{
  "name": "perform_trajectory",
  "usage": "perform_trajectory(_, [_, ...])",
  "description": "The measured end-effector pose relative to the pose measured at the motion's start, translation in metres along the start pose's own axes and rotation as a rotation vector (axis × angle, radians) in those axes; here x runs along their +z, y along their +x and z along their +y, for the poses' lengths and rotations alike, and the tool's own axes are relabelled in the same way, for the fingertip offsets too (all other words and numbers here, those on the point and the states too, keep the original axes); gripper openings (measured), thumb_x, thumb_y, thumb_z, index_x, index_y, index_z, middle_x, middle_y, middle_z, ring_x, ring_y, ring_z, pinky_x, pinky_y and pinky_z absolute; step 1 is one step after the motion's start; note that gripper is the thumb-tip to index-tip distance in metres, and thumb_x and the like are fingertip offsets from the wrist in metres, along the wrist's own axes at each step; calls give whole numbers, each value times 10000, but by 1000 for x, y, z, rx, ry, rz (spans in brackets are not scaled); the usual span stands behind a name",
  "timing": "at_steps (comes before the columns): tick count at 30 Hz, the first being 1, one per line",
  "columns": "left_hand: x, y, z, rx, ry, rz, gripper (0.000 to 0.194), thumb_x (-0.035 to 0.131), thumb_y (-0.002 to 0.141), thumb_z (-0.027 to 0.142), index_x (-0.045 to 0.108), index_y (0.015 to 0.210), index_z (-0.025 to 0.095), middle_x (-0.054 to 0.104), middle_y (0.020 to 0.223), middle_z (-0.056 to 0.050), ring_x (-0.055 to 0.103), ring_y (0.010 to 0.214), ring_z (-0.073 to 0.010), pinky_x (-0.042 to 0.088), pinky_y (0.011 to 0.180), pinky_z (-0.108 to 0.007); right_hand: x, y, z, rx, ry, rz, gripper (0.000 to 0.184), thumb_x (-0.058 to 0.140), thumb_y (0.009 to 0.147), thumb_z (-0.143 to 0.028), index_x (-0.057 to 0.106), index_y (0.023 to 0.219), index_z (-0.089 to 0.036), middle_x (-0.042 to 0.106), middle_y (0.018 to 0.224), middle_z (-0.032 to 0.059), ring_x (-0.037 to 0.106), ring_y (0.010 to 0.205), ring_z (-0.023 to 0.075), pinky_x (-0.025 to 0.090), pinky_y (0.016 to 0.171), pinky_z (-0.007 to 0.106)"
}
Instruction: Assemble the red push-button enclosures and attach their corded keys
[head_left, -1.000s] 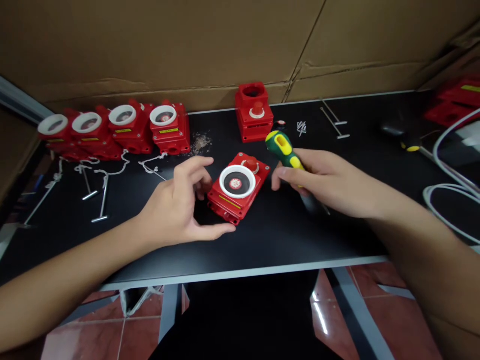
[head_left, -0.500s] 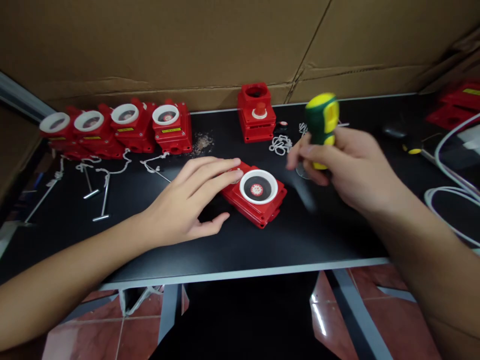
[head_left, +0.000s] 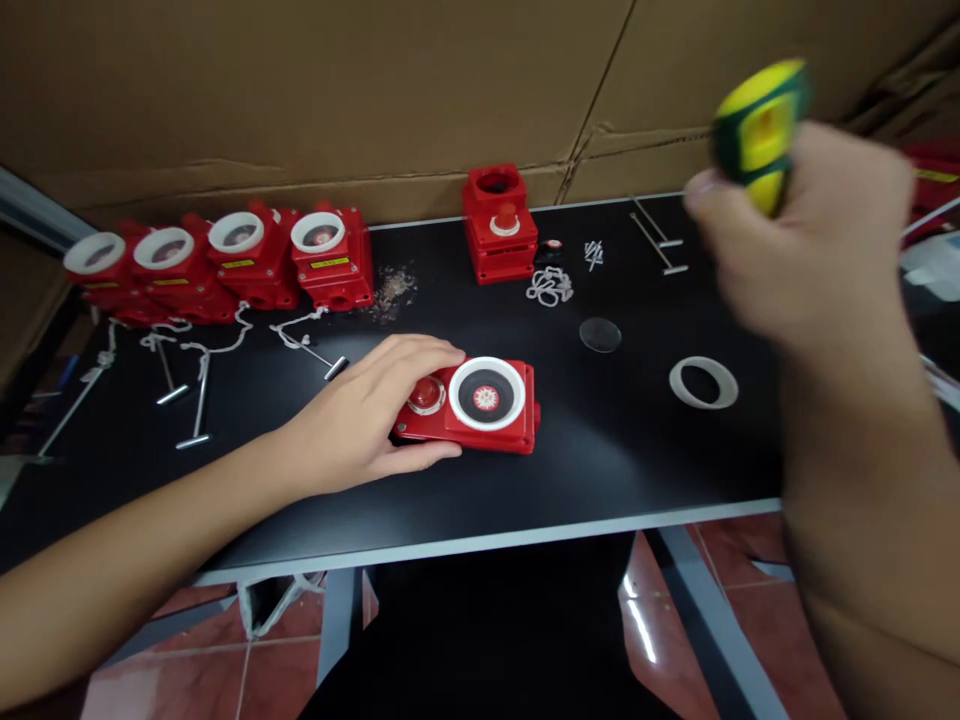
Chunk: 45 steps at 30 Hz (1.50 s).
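My left hand [head_left: 367,415] grips the left end of a red box [head_left: 469,407] lying flat on the black table [head_left: 525,480]. The box has a white ring with a black disc on top and a red button beside it. My right hand [head_left: 810,240], blurred by motion, is raised at the upper right with its fingers wrapped round a green and yellow screwdriver handle [head_left: 759,128]. A loose white ring [head_left: 703,382] and a clear round lens [head_left: 600,334] lie on the table between the box and that hand.
Several finished red boxes [head_left: 217,262] line the back left, with white cords and metal T-keys [head_left: 196,400] in front. Another red box [head_left: 501,225] stands at the back centre beside a cord bundle [head_left: 550,286] and small screws [head_left: 592,253]. Cardboard walls the back; cables at far right.
My left hand turned the red box and slid it toward the table's middle. My right hand lifted the screwdriver up and to the right, uncovering the white ring and the lens.
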<state>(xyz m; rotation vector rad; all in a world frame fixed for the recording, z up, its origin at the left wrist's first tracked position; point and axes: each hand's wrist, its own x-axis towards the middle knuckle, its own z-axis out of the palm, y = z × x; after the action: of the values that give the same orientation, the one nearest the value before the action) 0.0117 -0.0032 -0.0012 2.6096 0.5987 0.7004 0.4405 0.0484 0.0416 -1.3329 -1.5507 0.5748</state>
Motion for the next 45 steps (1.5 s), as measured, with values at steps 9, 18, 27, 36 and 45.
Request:
perform_trajectory(9, [-3,4,10,-34,-35,19,529,914,1182,423,621,1584,242,818,1589,-202,857,1432,-357,721,1215,-495,27,37,45,148,-531,23,656,1217,768,-201,578,660,-302,452,653,-61,317,697,171,294,727,420])
perform_trajectory(18, [-9,5,12,-97,63,-24,496,929,1151,476,663,1502,246,852,1502,-148,885,1273,-359,709,1106,-488,44,12,27,273,-828,-74,460,1003,987,-374,886,1382,-170,868,1215,195,788,1113,389,599,1022,549])
perform_trajectory(27, [0,2,0,-3,41,93,596,943,1138,512,619,1548,226,848,1455,-163,871,1289,-346,733,1086,-476,45,6,-1,236,-835,-113,306,878,1007,-227,897,1289,-110,907,1239,277,829,1116,399,601,1001,524])
perform_trajectory(36, [1,1,0,21,90,72,583,900,1172,493,618,1600,214,854,1511,-209,893,1332,-389,762,1106,-541,38,-60,-54,-333,-183,-212,143,958,993,-284,890,1116,-311,916,1064,11,803,887,231,701,890,418])
perform_trajectory(45, [1,2,0,33,93,67,590,896,1178,499,619,1624,229,858,1508,-202,893,1323,-382,769,1085,-540,67,-57,-40,-377,-31,-485,158,872,988,-194,860,1072,-327,928,1070,-2,841,886,242,695,797,398])
